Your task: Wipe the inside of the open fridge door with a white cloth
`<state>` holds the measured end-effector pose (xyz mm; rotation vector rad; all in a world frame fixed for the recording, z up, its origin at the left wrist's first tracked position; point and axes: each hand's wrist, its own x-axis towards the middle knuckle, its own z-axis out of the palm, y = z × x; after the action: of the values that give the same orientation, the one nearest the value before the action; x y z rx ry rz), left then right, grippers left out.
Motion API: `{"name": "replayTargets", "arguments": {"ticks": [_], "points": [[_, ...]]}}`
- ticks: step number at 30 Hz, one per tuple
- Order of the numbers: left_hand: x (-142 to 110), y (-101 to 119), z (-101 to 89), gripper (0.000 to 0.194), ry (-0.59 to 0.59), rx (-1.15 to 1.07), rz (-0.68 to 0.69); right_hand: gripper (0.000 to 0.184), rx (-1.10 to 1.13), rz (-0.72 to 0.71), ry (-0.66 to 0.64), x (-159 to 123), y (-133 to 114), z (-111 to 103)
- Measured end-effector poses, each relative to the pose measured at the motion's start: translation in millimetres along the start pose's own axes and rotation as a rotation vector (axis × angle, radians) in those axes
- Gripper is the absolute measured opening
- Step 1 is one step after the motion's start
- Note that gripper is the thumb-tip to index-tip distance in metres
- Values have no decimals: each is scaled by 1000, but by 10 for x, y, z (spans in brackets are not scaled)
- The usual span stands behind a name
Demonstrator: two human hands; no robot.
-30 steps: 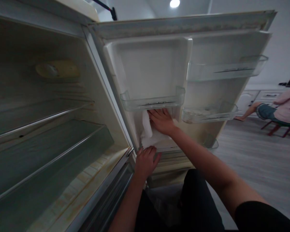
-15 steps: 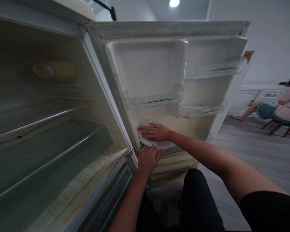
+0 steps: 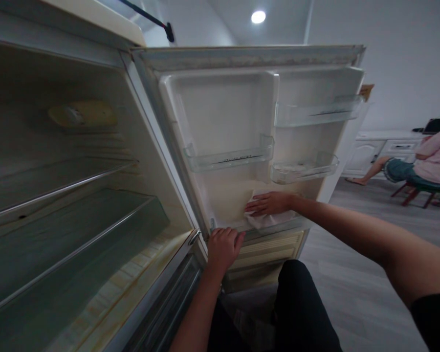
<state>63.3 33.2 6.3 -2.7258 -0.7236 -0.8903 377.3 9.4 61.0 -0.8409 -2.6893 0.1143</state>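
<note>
White cloth (image 3: 266,221): soft, light, limp; lies pressed to the lower inner panel of the fridge door (image 3: 223,112), best held flat under the palm. Right hand (image 3: 269,203) spread flat upon it; left hand (image 3: 223,247) curled over the door's bottom edge.

Home kitchen: open fridge (image 3: 77,186) with bare shelves, its door (image 3: 249,122) with clear bins, white cabinets (image 3: 381,149) along far wall, grey wood-look floor (image 3: 352,254), ceiling spotlight (image 3: 258,17), another person seated on a chair (image 3: 418,188) at right.
</note>
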Motion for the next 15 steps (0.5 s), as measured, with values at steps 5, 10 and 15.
{"name": "replayTargets", "arguments": {"ticks": [5,10,15], "points": [[5,-25,73,36,44,-17,15,57,-105,215,-67,-448,-4,-481],[3,-33,102,37,71,-24,25,60,-342,385,-113,-683,-32,-680],[-2,-32,88,37,81,-35,30,63,-588,427,-128,-744,-106,-582]]}}
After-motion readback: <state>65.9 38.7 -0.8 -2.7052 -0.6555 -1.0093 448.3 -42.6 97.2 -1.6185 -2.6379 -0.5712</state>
